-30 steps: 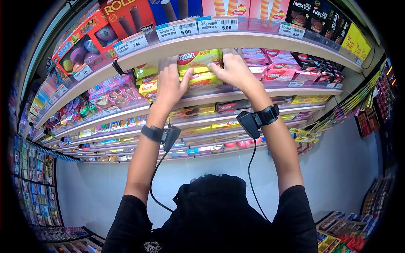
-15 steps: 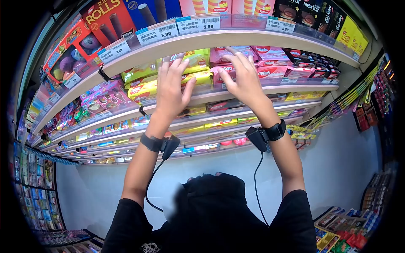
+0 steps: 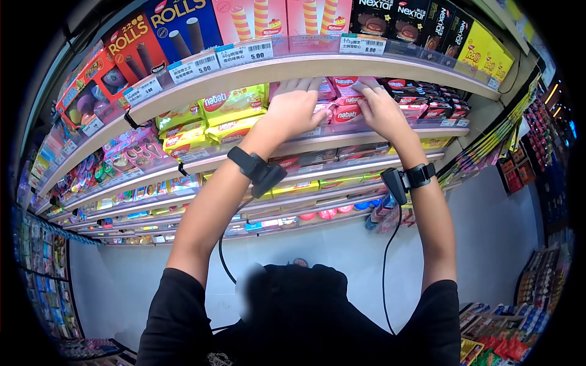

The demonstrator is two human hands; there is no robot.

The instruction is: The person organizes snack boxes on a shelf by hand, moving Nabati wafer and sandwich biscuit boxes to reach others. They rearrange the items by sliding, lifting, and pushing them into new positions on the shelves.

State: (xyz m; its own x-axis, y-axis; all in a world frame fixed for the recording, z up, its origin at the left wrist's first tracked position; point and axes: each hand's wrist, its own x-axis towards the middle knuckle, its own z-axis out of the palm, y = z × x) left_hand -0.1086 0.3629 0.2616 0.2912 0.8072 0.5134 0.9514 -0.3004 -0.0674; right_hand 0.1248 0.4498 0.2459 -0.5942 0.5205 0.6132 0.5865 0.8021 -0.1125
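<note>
My left hand (image 3: 295, 111) reaches into the second shelf, its fingers stretched over the pink Nabati wafer packs and its thumb pointing right. My right hand (image 3: 383, 111) is on the right side of the same stack, with its fingers extended and its thumb apart. Between the two hands lie pink wafer packs (image 3: 348, 113), piled in layers. Both hands appear to touch the packs, and neither has one lifted. Yellow Nabati packs (image 3: 235, 100) sit left of my left hand. Dark chocolate-coloured packs (image 3: 406, 85) lie to the right of my right hand.
Above the hands runs a shelf edge (image 3: 268, 68) with price tags and biscuit boxes (image 3: 186, 27). Lower shelves (image 3: 305, 174) carry more snacks. Cables hang from the black wrist devices (image 3: 265, 174). Hanging goods (image 3: 488, 140) are at the right, above the grey floor (image 3: 482, 244).
Both hands have moved right relative to the shelf. My left hand has gone from the yellow packs to the pink ones, and the hands are closer to the pink stack.
</note>
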